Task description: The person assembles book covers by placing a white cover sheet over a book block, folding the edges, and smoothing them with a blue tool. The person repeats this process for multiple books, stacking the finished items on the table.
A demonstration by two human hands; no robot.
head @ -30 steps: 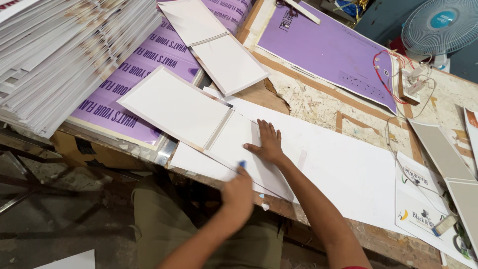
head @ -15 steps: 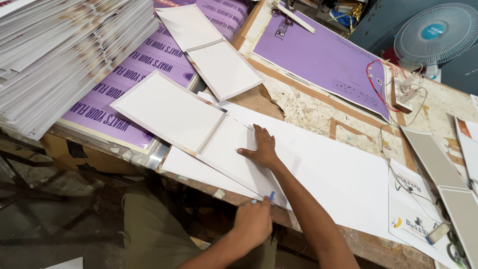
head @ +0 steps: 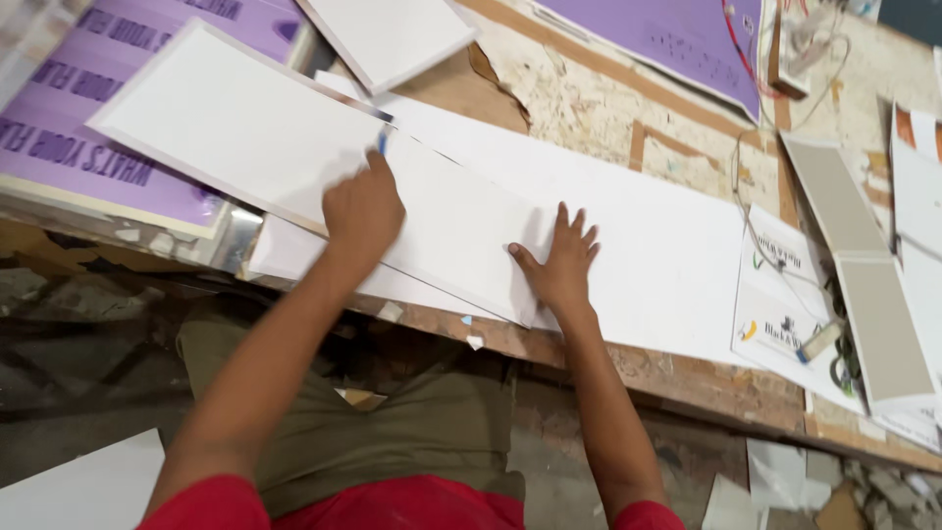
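Observation:
My left hand [head: 363,211] is closed around a small blue-tipped tool [head: 382,143], whose tip sits at the far edge of a white sheet [head: 456,231], beside a white framed board [head: 226,123]. My right hand [head: 564,260] lies flat with fingers spread, pressing on the near right corner of that sheet. A longer white sheet [head: 648,236] lies beneath it, on the worn wooden workbench [head: 589,108].
Purple printed sheets lie at the left [head: 88,147] and at the far right [head: 667,39]. Another white board [head: 388,34] sits behind. Grey boards [head: 863,265], a printed paper [head: 775,309], a thin cable [head: 746,196] and a small marker-like tool [head: 819,344] are at the right.
My left hand has moved with the blue tool from the bench's near edge up to the sheet's far edge. My right hand stays pressed on the sheet. The view has come closer.

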